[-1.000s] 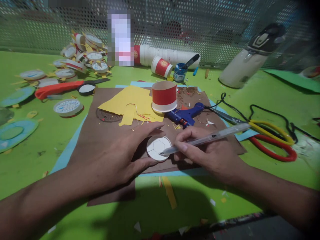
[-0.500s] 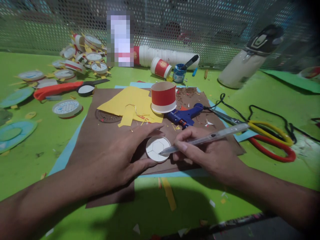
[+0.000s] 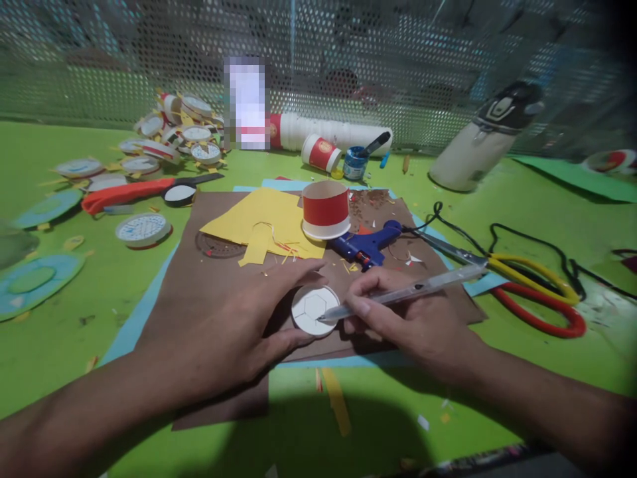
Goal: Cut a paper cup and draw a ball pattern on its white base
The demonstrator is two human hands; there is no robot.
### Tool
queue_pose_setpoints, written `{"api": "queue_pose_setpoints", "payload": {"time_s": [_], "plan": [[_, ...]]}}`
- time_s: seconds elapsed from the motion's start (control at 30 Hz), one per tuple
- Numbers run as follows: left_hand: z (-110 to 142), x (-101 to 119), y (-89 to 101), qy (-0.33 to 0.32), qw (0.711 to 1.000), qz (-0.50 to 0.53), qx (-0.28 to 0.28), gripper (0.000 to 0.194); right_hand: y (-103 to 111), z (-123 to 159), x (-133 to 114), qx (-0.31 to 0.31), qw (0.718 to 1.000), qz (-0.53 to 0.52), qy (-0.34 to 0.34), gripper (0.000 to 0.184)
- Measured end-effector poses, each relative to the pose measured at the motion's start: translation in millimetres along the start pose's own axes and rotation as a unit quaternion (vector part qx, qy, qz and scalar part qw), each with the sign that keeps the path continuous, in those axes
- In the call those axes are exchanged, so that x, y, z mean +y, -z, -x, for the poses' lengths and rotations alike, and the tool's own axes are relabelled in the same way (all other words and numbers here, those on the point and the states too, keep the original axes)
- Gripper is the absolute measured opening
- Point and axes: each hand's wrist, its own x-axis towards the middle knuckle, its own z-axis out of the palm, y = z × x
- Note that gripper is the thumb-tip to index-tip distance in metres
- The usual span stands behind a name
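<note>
A small white paper disc [image 3: 312,309] with a hexagon pattern drawn on it lies on a brown sheet [image 3: 213,292]. My left hand [image 3: 233,325] rests flat beside it, thumb and forefinger spread around the disc's left edge and steadying it. My right hand [image 3: 408,322] is closed on a clear pen [image 3: 413,290] whose tip touches the disc's right side.
An upturned red-and-white paper cup [image 3: 326,209], yellow paper [image 3: 259,219] and a blue glue gun [image 3: 368,244] lie behind the disc. Red-and-yellow scissors [image 3: 527,292] are at right, a white bottle [image 3: 478,146] behind them. Finished paper discs [image 3: 169,133] pile at far left before a mesh wall.
The view has tipped upward, so everything sits lower in the frame. Both hands stay on the disc, and the pen tip has shifted only slightly on it.
</note>
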Motion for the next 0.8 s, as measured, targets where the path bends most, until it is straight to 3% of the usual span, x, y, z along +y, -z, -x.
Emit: {"api": "queue_pose_setpoints", "payload": {"time_s": [0.57,0.8], "plan": [[2.0,-2.8,0.0,0.010,0.999,-0.026,0.026,0.059,-0.5,-1.5,-2.1,0.015,1.000,0.006,0.000,0.011],[-2.3,2.8,-0.9,0.017,0.999,0.025,0.035,0.051,-0.6,-2.4,-2.1,0.024,1.000,0.016,0.009,0.010]]}}
